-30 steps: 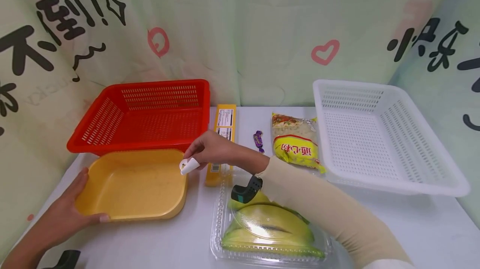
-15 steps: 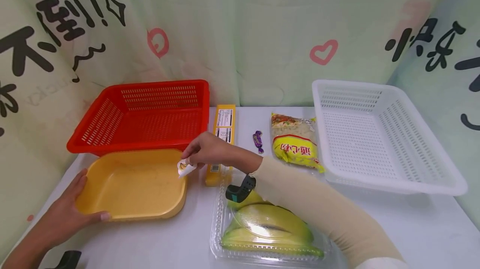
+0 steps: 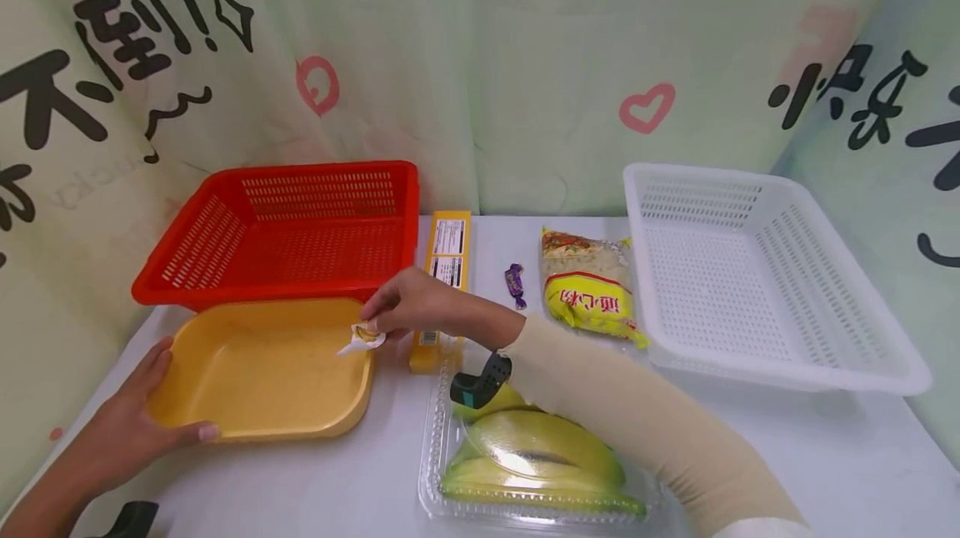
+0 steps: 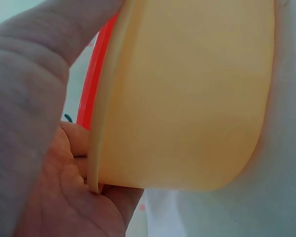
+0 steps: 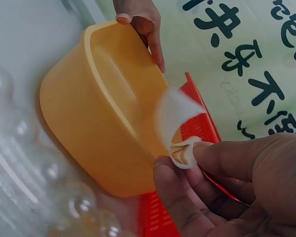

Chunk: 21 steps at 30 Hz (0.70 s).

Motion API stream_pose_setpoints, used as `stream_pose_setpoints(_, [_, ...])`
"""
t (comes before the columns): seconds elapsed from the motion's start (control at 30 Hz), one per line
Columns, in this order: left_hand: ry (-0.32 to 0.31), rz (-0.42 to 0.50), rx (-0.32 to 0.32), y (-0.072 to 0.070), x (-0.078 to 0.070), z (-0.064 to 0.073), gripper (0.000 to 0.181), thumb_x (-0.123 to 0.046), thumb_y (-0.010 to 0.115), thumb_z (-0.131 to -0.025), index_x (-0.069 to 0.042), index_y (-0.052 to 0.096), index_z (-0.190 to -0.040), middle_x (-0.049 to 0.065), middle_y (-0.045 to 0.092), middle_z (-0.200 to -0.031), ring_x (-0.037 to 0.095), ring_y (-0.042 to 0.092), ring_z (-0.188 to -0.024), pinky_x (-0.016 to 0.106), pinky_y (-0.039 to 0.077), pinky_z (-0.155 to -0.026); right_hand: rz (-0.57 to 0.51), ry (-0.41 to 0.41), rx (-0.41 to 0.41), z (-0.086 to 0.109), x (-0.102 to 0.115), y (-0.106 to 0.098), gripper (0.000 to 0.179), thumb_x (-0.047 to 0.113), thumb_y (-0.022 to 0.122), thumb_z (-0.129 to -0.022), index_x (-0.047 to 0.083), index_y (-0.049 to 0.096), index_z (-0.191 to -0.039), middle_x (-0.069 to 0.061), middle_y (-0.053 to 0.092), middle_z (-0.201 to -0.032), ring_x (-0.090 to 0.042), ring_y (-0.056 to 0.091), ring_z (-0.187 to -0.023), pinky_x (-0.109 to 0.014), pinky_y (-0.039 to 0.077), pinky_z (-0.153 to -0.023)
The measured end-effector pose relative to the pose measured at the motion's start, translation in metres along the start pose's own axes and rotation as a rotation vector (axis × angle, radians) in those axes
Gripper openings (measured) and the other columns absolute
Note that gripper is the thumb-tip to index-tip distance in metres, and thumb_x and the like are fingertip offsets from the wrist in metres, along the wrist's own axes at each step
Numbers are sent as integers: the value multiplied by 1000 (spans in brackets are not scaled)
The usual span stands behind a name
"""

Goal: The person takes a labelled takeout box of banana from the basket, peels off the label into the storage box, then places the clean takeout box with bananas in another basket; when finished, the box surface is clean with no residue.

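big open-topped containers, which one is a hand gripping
The yellow tub: the left hand grips its left side. The red basket behind it and white basket at right stand unheld.

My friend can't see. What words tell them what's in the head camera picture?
A right hand pinches a white slip by the right edge of a yellow tub; the left hand grips its other end. A red basket sits behind; to the right are a yellow box, a candy, a bag, fruit in a clear box and a white basket.

Tub before left basket, candy between carton and bag
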<state>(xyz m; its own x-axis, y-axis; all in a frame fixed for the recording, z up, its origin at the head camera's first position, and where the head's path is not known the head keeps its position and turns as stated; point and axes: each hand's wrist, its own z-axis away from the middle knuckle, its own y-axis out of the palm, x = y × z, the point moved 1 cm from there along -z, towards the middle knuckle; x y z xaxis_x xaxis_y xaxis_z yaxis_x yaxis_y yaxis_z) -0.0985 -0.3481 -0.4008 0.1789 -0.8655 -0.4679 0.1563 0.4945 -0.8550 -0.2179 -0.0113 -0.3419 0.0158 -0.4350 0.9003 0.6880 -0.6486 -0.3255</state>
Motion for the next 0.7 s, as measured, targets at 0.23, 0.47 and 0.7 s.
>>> stream_pose_setpoints(0.23, [-25,-6,6,2,1,-1,140,-63,78,-68,-4,-20,-148,33,-12,-153,56,18,-122,69,32,-95,6,15,66,3,-2,0,23,6,68,-91,1,70,-113,-9,71,-99,-26,69,-91,-37,56,-83])
stream_pose_setpoints(0.47, [-13,1,-8,3,0,0,140,-62,78,-68,-5,-21,-148,33,-10,-153,56,20,-121,69,33,-95,61,-26,87,7,-3,-11,24,9,68,-92,4,71,-115,-3,72,-96,-26,68,-93,-36,56,-83])
stream_pose_setpoints(0.7, [-15,4,-8,2,-1,-1,140,-62,78,-68,-3,-20,-148,33,-11,-153,56,21,-120,68,33,-95,85,-95,129,15,0,-24,30,15,65,-94,4,67,-122,-7,71,-106,-21,69,-91,-40,54,-87])
